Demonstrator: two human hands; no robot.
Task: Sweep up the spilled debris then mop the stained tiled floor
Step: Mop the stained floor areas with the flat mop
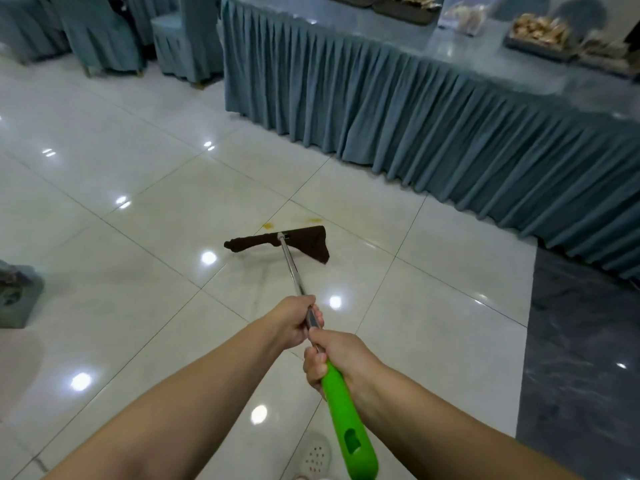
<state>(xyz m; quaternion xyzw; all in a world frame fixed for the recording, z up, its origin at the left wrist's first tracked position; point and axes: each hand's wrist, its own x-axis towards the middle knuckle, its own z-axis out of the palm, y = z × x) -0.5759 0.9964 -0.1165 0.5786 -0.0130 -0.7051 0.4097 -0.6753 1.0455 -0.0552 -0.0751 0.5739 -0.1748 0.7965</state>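
A mop with a dark brown cloth head (277, 242) lies flat on the glossy white tiled floor (138, 237). Its metal shaft (292, 270) runs back toward me and ends in a green handle (346, 420). My left hand (298, 320) grips the metal shaft. Just behind it, my right hand (332, 358) grips the top of the green handle. Two small yellow-orange stains (268, 225) (315, 220) sit on the tile just beyond the mop head.
A long table with a pleated blue skirt (433, 126) runs along the right, with trays of food (536, 32) on top. Covered blue chairs (187, 39) stand at the back left. A dark marble strip (581, 358) borders the tiles. A grey object (17, 296) sits at the left edge.
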